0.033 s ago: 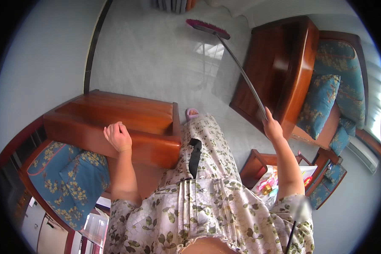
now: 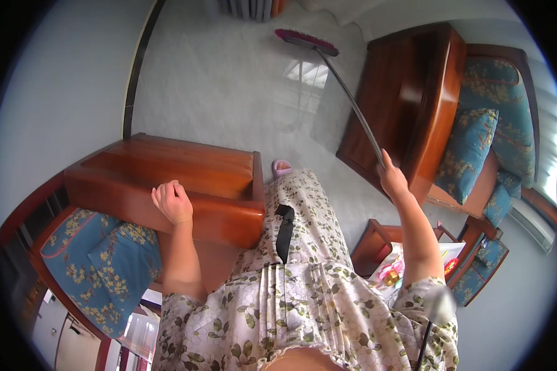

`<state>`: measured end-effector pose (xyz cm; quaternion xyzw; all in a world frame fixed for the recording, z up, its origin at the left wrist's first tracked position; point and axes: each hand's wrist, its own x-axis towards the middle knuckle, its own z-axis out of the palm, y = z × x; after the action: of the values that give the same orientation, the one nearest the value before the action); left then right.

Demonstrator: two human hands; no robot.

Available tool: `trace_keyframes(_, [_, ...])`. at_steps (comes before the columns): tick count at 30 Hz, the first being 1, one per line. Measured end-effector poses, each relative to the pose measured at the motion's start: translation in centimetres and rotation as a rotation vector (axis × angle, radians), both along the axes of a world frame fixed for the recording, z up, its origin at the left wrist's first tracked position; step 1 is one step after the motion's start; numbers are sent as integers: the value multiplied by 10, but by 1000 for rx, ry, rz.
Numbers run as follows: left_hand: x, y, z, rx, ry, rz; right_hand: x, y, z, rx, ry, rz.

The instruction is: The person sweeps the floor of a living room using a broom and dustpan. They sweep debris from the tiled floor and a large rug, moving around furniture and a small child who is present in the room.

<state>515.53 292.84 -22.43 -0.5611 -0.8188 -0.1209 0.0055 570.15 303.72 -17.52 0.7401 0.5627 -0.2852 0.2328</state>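
A wooden sofa (image 2: 229, 216) is seen at the left, where blue cushions (image 2: 117, 260) are patterned with yellow flowers. A second sofa (image 2: 436, 123) is placed at the right, and a blue pillow (image 2: 468, 154) is propped on it. At the lower right, a table (image 2: 372, 244) is partly covered by a colourful sheet (image 2: 390, 272). The pale wall (image 2: 62, 93) is edged by a dark strip (image 2: 139, 62); a grey curtain (image 2: 247, 8) is cut off above.
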Motion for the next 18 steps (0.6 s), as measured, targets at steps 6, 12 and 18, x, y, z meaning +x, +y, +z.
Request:
trace_keyframes(6, [-1,-2,0,-7,40,-25,-11,-89,-86,-137,68,-44])
trace_keyframes(12, [-3,-3,-1,-13,50,-40,-19,-243,34,-478,120,-134])
trace_keyframes(18, [-2,-6,-7,18,70,-31,-24,-233,78,-200,331,-434])
